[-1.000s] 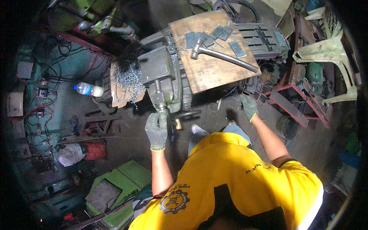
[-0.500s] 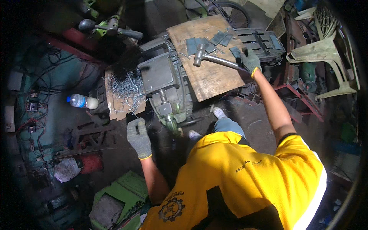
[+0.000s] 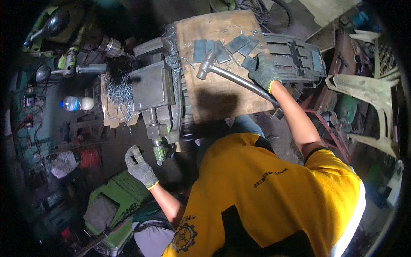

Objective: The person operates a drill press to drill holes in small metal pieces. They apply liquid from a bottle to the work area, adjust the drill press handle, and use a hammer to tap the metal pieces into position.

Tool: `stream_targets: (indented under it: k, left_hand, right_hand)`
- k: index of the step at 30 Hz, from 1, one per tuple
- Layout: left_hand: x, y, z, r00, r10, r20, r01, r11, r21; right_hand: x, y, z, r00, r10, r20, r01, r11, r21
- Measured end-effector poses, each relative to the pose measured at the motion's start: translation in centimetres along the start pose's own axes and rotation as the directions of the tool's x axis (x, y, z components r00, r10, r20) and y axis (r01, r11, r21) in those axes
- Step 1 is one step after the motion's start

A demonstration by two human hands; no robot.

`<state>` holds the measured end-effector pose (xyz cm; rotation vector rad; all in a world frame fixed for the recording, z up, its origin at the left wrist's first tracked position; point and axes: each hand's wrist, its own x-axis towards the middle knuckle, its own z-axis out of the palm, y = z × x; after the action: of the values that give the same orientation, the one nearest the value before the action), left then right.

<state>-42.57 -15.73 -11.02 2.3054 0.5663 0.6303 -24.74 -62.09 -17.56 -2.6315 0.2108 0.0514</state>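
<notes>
My right hand (image 3: 264, 74), in a grey glove with a yellow cuff, is closed on the end of a small dark metal plate (image 3: 249, 64). Several similar plates (image 3: 238, 43) lie in an uneven row on a wooden board (image 3: 214, 96). Beside my right hand a hammer (image 3: 233, 77) rests on the board, its handle passing under my wrist. My left hand (image 3: 140, 167), also gloved, hangs left of the vise handle with its fingers curled in toward the thumb. I see nothing between them.
A machine vise (image 3: 152, 88) stands left of the board. Curled metal shavings (image 3: 120, 98) cover cardboard beside it, below a drill chuck (image 3: 110, 46). A water bottle (image 3: 77, 103) is further left. At the right are a broken plastic chair (image 3: 364, 88) and a slotted machine table (image 3: 295, 55).
My left hand has drawn back from the edge of the shavings-covered cardboard, lower and to the left. My right hand has shifted in over the plate. The whole view has turned slightly.
</notes>
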Motion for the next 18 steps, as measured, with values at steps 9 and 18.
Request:
stream_targets:
  k: [9,18]
  left_hand:
    - [-1.1,3.8,1.6,0.997,-0.053,0.053,0.049,0.996,0.071]
    - [-2.6,5.8,2.4,0.999,0.034,0.021,-0.035,0.998,0.048]
  right_hand:
    - [-2.0,1.3,-0.4,0.88,-0.442,-0.173,0.461,0.883,0.09]
    - [0.2,2.3,-2.0,0.932,-0.325,0.159,0.298,0.939,0.173]
